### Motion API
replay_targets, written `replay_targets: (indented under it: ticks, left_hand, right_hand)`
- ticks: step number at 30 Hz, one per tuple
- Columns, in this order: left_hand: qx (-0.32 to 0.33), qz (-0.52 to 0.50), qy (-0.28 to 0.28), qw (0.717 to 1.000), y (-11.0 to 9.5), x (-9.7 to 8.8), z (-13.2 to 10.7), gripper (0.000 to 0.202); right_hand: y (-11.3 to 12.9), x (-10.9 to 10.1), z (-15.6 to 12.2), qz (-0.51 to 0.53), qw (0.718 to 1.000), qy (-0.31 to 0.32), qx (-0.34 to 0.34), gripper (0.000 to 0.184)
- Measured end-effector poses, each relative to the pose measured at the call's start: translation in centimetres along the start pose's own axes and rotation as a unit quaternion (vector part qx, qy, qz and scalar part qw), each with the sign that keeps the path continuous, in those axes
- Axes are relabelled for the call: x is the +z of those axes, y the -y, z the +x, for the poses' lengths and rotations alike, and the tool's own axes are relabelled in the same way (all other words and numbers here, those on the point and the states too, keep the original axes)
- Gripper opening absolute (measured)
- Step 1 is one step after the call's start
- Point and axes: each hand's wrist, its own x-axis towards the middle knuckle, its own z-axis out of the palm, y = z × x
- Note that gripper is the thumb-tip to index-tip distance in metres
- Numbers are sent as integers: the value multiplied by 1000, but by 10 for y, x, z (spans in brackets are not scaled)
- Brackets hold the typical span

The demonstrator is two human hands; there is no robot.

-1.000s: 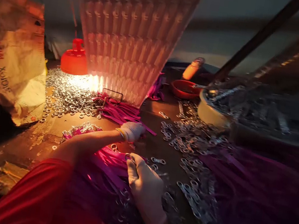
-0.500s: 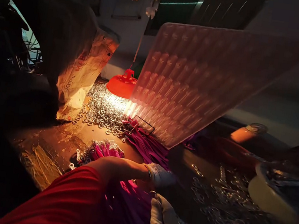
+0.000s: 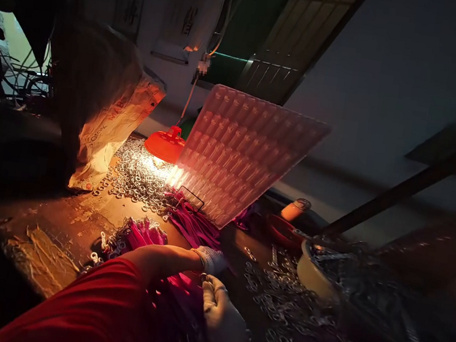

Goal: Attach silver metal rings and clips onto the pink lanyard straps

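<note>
My left hand [image 3: 213, 261], in a white glove below a red sleeve, reaches to the near end of a bundle of purple straps [image 3: 194, 226]. Its fingers are turned away and lost in shadow. Close below it, my right hand [image 3: 217, 301], also gloved, has its fingers curled in a pinch. A small metal piece [image 3: 204, 277] shows at those fingertips; its exact kind is unclear. More purple straps [image 3: 186, 307] lie beneath my left forearm. Another pink-purple bundle [image 3: 145, 234], with metal rings at its ends, rests left of the forearm.
An orange-red lamp [image 3: 165, 144] hangs over a heap of metal rings [image 3: 137, 174]. A ribbed translucent panel [image 3: 230, 154] leans behind the straps. A paper sack [image 3: 106, 141] stands left. Loose metal clasps [image 3: 290, 295] and a pale basin [image 3: 315, 273] of metal pieces lie right.
The view has shifted, so the lamp, panel and both hands appear further left. My right hand has come up closer to my left, its fingers still curled.
</note>
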Motion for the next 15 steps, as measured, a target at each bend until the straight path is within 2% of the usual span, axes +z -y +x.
replay_targets:
  ticks: [3, 5, 7, 11, 15]
  left_hand:
    - [-7, -3, -3, 1000, 3, -15, -16, 9]
    - [-3, -38, -5, 999, 10, -24, -36, 2]
    - [0, -91, -6, 996, 20, -29, -62, 15]
    - [0, -188, 2, 982, 36, -26, -117, 34]
    - [6, -221, 5, 975, 47, -16, -152, 26]
  right_hand:
    - [-6, -8, -4, 30, 999, -30, 9, 50]
    - [-6, -17, -5, 60, 997, -51, 21, 52]
    - [-2, -24, -5, 92, 994, -58, 28, 53]
    - [15, -27, -2, 73, 997, -17, -9, 51]
    - [28, -19, -6, 10, 997, 34, -67, 47]
